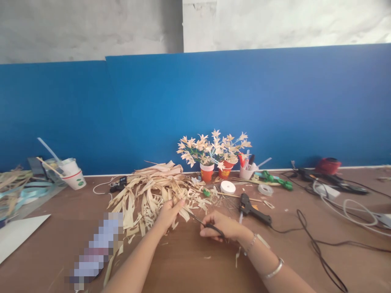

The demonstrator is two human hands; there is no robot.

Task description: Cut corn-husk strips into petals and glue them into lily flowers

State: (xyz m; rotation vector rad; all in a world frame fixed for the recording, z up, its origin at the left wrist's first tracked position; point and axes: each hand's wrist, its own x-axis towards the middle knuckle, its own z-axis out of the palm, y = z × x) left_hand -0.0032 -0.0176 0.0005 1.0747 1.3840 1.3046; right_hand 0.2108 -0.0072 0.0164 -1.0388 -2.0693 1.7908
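Observation:
My left hand (pixel 170 212) is closed on a pale dried husk strip (pixel 184 214) at the near right edge of a large heap of dried husks (pixel 146 191). In my right hand (pixel 219 226) is a pair of scissors (pixel 210 226) with dark handles. Its narrow blades point up and left, reaching the strip by my left fingers. Whether the blades are parted I cannot tell. Small cut scraps (pixel 201 199) lie just beyond my hands.
Husk flowers (pixel 200 144) stand in red paper cups (pixel 207 174) at the back. A black glue gun (pixel 255 209) lies right, its cable trailing. White tape roll (pixel 227 187), clear tape (pixel 265 190) and a white cup (pixel 73 179) are around. A blue partition (pixel 195 101) stands behind.

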